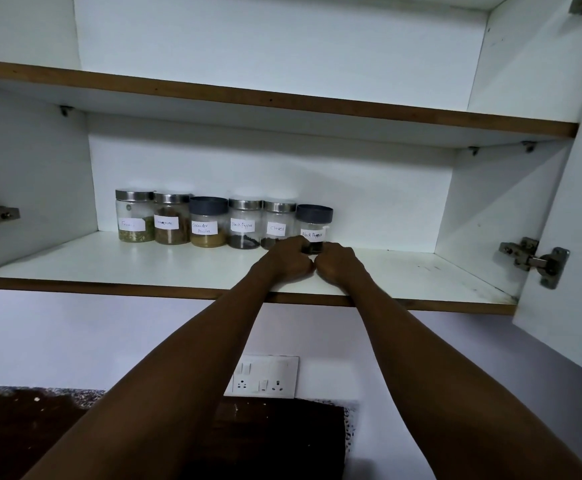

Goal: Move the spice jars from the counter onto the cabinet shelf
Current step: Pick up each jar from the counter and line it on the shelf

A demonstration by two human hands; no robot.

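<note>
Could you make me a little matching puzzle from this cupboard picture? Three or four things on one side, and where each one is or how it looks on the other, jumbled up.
Things:
1. Cloves jar
2. Coriander powder jar
3. Right-end black pepper jar
4. Wall socket

Descriptions:
A. Held between both hands on the lower shelf
B. Below the cupboard, on the wall
C. Dark lid, yellowish powder inside
D. Silver lid, second from the right in the row

Pairs: 1-D, 2-C, 3-A, 4-B

The left hand and right hand grip that jar's base.
</note>
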